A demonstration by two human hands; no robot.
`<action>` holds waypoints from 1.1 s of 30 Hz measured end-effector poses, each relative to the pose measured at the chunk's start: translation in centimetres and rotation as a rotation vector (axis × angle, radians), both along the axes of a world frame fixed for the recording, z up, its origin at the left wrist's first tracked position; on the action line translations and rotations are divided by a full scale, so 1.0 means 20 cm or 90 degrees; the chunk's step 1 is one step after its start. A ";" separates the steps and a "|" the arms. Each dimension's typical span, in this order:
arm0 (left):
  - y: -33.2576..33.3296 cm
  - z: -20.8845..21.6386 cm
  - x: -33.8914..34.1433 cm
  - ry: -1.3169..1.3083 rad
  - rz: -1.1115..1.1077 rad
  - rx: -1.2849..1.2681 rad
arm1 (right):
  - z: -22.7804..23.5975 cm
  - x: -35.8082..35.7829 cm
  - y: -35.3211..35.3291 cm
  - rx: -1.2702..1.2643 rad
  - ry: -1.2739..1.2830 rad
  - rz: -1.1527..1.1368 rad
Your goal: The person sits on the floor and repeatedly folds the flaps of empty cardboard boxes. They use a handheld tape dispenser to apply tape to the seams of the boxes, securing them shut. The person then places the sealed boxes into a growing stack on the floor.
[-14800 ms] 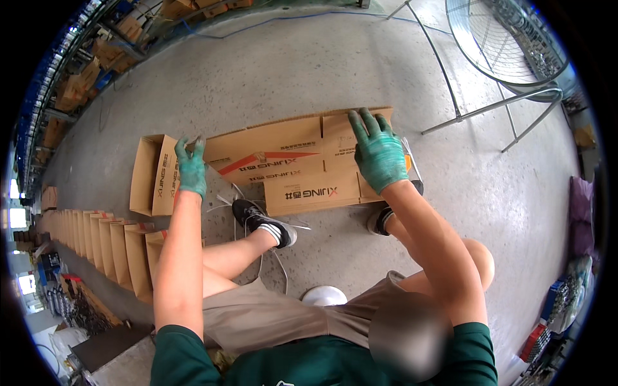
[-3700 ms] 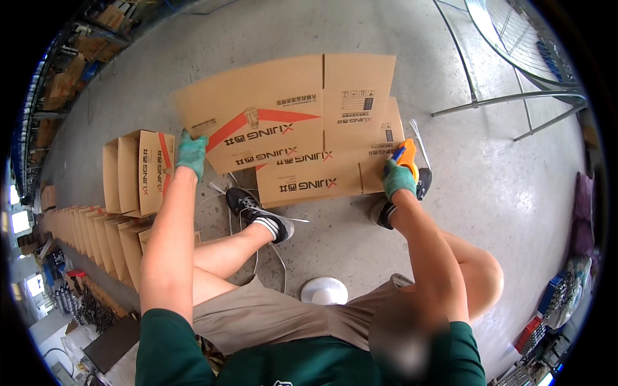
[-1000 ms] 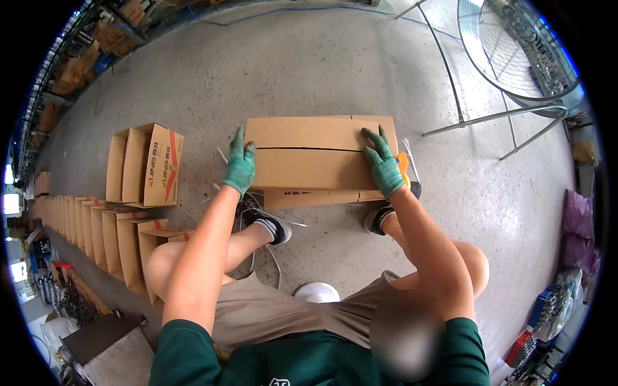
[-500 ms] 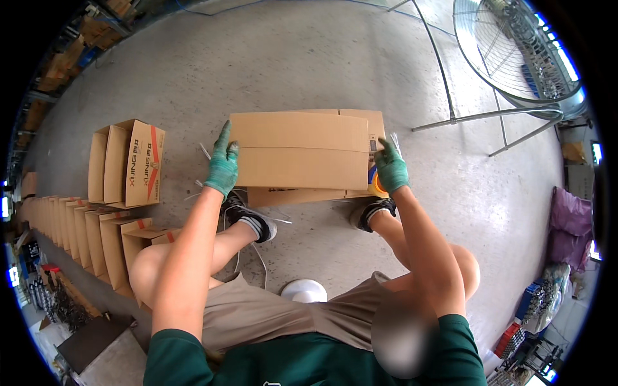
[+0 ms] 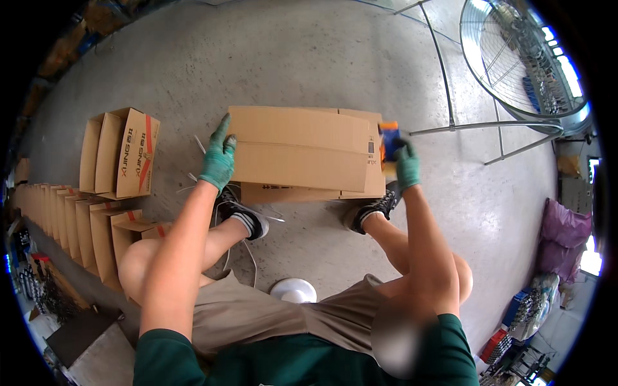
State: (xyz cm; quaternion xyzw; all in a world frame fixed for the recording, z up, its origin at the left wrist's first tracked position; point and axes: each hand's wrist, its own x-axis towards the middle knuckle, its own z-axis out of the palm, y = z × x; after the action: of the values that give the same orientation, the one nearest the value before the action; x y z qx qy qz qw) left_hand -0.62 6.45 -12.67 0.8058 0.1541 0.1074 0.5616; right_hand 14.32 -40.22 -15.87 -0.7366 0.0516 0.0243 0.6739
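Note:
In front of me a closed cardboard box (image 5: pixel 299 154) lies with its flap seam running across the top. Under it is flat cardboard (image 5: pixel 290 194), sticking out at the near and right sides. My left hand (image 5: pixel 219 161), in a green glove, grips the box's left edge, with the thumb on top and the fingers along the side. Past the right end, my gloved right hand (image 5: pixel 407 165) is closed around a blue and orange tape dispenser (image 5: pixel 390 143), held upright close to the cardboard. Part of the dispenser is blurred.
Opened cartons (image 5: pixel 135 154) stand at the left, with a long row of more cartons (image 5: pixel 103 238) behind my left knee. White straps (image 5: pixel 251 257) lie by my shoes. A large fan (image 5: pixel 508 64) on a metal stand is at far right. A white round stool (image 5: pixel 293 291) is between my legs.
My right hand has left the box's right edge and picked up the tape dispenser, raising it beside the box. My left hand keeps its place on the left edge.

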 end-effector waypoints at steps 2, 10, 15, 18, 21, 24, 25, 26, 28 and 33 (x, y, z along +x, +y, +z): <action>0.03 -0.02 -0.03 0.001 0.014 0.018 | 0.42 0.05 0.14 0.108 0.013 -0.006; -0.04 0.06 0.02 -0.005 -0.002 0.052 | 0.91 -0.02 0.56 -0.084 -0.037 0.427; -0.04 0.10 -0.02 0.018 0.029 0.168 | 0.89 0.00 0.61 -0.177 0.011 0.523; -0.14 0.35 0.04 -0.004 0.047 0.496 | 0.88 0.04 0.50 -0.282 0.046 0.588; -0.26 0.38 0.01 -0.052 0.069 0.393 | 0.85 0.05 0.49 -0.239 0.062 0.602; -0.51 0.45 0.01 0.219 0.062 -0.389 | 0.81 0.04 0.45 -0.197 0.062 0.596; -0.57 0.48 0.01 0.239 0.058 -0.479 | 0.81 0.04 0.45 -0.198 0.060 0.594; -0.63 0.51 0.01 0.259 0.052 -0.568 | 0.81 0.04 0.45 -0.199 0.060 0.592; -0.70 0.52 0.03 0.262 0.036 -0.634 | 0.81 0.04 0.46 -0.190 0.067 0.592; -0.82 0.45 0.07 0.115 0.046 -0.499 | 0.81 0.06 0.45 -0.219 0.066 0.604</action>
State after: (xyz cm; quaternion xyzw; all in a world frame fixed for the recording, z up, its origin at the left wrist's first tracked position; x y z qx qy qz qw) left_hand 0.80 -9.93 -3.71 0.5306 0.2604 -0.0112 0.8065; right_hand 15.52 -31.30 0.36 -0.7773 -0.2520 0.3555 0.4538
